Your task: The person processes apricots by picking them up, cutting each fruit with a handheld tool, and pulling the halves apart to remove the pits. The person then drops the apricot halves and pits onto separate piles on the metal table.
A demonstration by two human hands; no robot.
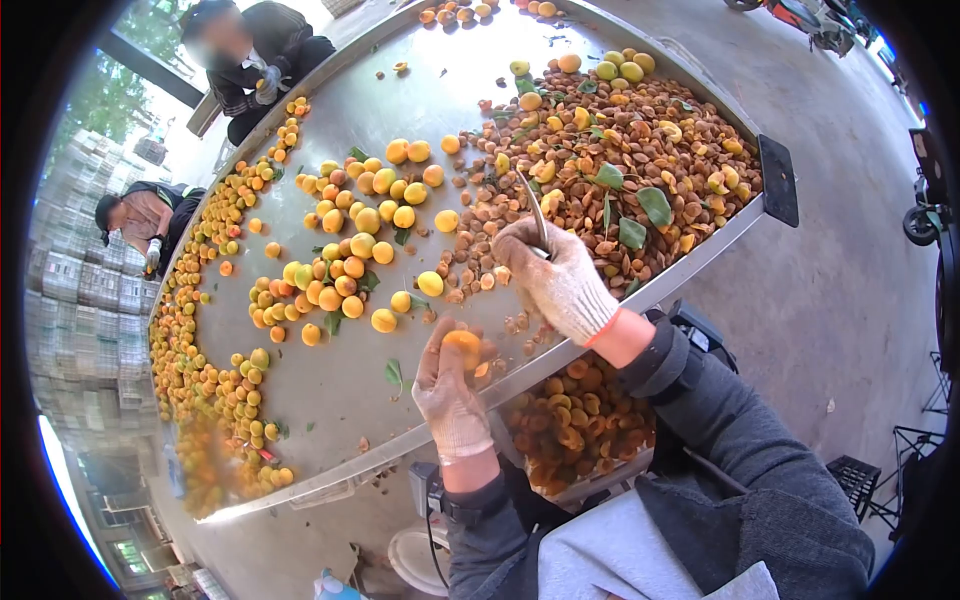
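My left hand [452,412], in a pale work glove with stained fingers, is closed around an orange apricot [463,346] just above the table's near edge. Up and to the right, my gloved right hand [562,282] grips a small knife [533,200] whose curved, pointed blade sticks up past the fingers. The blade is apart from the apricot. Beyond my right hand spreads a big heap of brown apricot pits [640,160], mixed with green leaves and bits of fruit. Whole apricots [350,265] lie in loose groups farther left on the metal table [380,120].
Below the near rim stands a container of split apricots [580,425], in front of my body. More apricots [200,330] line the table's left side. Two people [245,60] work along the far left edge. Motorbikes [815,25] stand at the upper right.
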